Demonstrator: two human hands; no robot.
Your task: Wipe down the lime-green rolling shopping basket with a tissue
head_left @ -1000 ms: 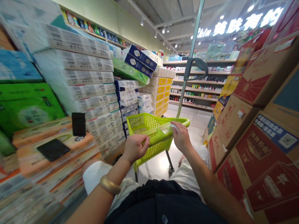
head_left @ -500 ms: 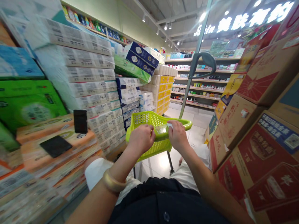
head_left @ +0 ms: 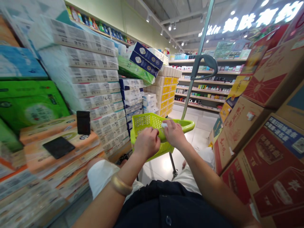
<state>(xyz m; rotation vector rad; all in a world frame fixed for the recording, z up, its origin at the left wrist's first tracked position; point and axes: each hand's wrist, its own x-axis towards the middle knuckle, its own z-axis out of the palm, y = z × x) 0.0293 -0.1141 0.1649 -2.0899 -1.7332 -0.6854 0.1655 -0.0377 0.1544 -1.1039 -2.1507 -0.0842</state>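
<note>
A lime-green rolling shopping basket (head_left: 135, 129) with perforated walls stands in front of my knees. My left hand (head_left: 147, 144) is closed at the basket's near rim, with its fingers curled over the edge. Just to its right, my right hand (head_left: 175, 134) presses a small white tissue (head_left: 164, 125) against the same rim, mostly covering it. The two hands nearly touch. From the basket's right side rises a long metal pole (head_left: 188, 101) with a grey handle loop (head_left: 195, 68).
At left, a black phone-like device (head_left: 83, 123) and a flat black object (head_left: 59, 147) rest on orange tissue packs (head_left: 35, 152). Stacked paper packs (head_left: 95, 74) rise behind them. Cardboard cartons (head_left: 249, 126) line the right. Product shelves (head_left: 204, 84) stand at the back.
My right hand has slid left along the rim with the tissue, closer to my left hand. My left hand has shifted slightly right and stays at the rim.
</note>
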